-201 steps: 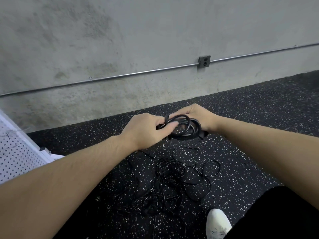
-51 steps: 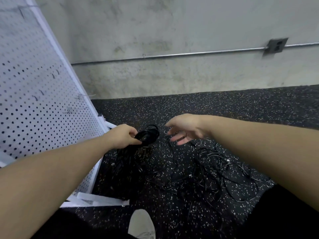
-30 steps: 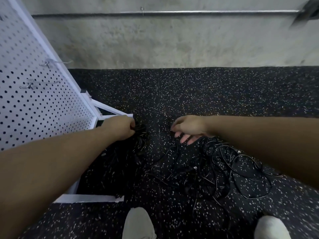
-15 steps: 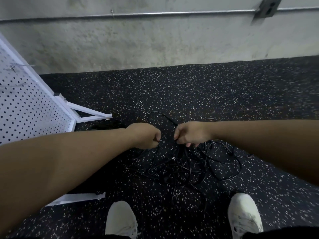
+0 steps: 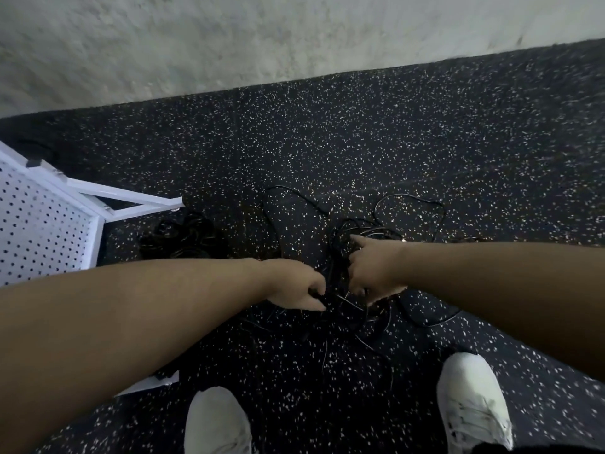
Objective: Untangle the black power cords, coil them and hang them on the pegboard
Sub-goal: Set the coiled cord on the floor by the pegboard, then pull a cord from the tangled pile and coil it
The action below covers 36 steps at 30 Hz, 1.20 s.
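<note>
Single head-worn wide-angle view, pitched steeply down from standing height. Both forearms enter from the bottom corners and meet mid-frame; left hand [image 5: 296, 285] and right hand [image 5: 373, 267] sit close to the lens. Shoes [image 5: 471, 401] at bottom edge, wall [image 5: 229, 37] base at top, pegboard [image 5: 39, 224] clipped at left. No second view, so no overlap.

Workshop or utility room: speckled black rubber floor [image 5: 393, 142] meeting a bare concrete wall [image 5: 229, 37]; white pegboard [image 5: 39, 224] on a frame stands left of the floor.
</note>
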{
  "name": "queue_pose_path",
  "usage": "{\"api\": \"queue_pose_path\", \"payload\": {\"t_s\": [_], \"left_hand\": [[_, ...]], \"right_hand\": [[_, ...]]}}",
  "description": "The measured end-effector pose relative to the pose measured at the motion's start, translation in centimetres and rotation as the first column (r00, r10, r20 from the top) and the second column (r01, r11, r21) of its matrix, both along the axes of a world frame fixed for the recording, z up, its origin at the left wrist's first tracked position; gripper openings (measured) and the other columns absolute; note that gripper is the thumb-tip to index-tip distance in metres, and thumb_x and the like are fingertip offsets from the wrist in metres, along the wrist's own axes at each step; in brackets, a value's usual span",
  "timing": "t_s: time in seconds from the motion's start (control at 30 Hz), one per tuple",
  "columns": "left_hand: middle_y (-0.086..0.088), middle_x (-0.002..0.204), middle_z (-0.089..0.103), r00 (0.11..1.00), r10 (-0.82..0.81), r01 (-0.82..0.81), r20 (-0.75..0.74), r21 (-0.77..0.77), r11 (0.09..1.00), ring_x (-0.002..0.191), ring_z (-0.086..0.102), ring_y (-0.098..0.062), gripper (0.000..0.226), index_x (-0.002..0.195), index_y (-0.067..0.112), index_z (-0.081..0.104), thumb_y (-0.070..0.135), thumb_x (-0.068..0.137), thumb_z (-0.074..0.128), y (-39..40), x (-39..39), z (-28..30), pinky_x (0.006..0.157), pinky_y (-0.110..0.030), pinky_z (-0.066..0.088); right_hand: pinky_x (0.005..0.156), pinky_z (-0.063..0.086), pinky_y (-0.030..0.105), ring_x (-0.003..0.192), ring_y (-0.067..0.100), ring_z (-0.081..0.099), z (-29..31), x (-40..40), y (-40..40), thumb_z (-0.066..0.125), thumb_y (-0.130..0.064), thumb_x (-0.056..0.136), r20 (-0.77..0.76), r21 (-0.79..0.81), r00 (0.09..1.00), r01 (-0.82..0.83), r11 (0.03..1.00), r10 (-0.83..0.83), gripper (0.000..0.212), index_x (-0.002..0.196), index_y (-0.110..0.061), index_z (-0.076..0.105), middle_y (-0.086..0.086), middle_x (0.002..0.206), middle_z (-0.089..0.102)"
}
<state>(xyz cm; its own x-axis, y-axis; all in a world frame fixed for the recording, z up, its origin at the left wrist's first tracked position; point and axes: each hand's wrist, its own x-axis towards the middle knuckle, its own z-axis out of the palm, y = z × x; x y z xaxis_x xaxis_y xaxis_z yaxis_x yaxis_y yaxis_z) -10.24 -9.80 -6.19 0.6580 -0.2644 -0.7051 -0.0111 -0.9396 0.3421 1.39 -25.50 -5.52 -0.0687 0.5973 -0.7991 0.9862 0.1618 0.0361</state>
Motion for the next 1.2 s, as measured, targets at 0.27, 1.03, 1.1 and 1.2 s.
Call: {"api": "queue_pose_path", "payload": {"t_s": [0.27, 1.03, 1.1, 1.2], "left_hand": [[0.008, 0.088, 0.061, 0.925, 0.364, -0.329, 0.105, -0.256, 0.909, 0.072, 0.054, -0.006, 0.033, 0.112, 0.02, 0.06, 0.049, 0.105, 0.047, -1.5, 0.6, 4.2, 0.066, -0.025, 0.041], [0.015, 0.141, 0.056, 0.677, 0.7, -0.413, 0.226, -0.671, 0.616, 0.126, 0.052, -0.006, 0.056, 0.141, 0.026, 0.048, 0.05, 0.094, 0.067, -12.4, -2.8, 25.5, 0.119, -0.036, 0.03], [0.011, 0.113, 0.074, 0.666, 0.703, -0.409, 0.25, -0.666, 0.624, 0.114, 0.064, -0.01, 0.021, 0.119, 0.024, 0.06, 0.038, 0.106, 0.052, -13.7, -2.6, 25.8, 0.117, -0.045, 0.038], [0.002, 0.068, 0.07, 0.596, 0.78, -0.449, 0.19, -0.726, 0.52, 0.082, 0.071, -0.001, 0.023, 0.104, 0.017, 0.058, 0.027, 0.111, 0.038, -15.2, -2.3, 26.4, 0.117, -0.051, 0.036]], "right_hand": [[0.08, 0.054, 0.04, 0.08, 0.014, 0.059, 7.8, 2.1, -1.7, 0.042, -0.051, 0.104, -0.348, 0.396, 0.799, 0.599, 0.696, -0.489, 0.023, 0.103, -0.03, 0.052, -0.007, 0.094, 0.062], [0.039, 0.015, 0.021, 0.046, 0.008, 0.018, 34.1, -5.5, -7.5, 0.056, -0.04, 0.102, -0.93, -0.326, -0.254, 0.906, -0.272, 0.266, 0.035, 0.077, -0.026, 0.035, -0.009, 0.054, 0.024], [0.038, 0.016, 0.021, 0.045, 0.009, 0.018, 34.6, -5.7, -7.7, 0.055, -0.039, 0.103, -0.907, -0.365, -0.268, 0.885, -0.29, 0.324, 0.035, 0.077, -0.026, 0.035, -0.009, 0.051, 0.023], [0.045, 0.03, 0.023, 0.051, 0.011, 0.031, 34.7, -5.7, -8.5, 0.046, -0.044, 0.106, -0.922, -0.351, -0.225, 0.828, -0.438, 0.314, 0.032, 0.083, -0.022, 0.045, -0.008, 0.054, 0.036]]}}
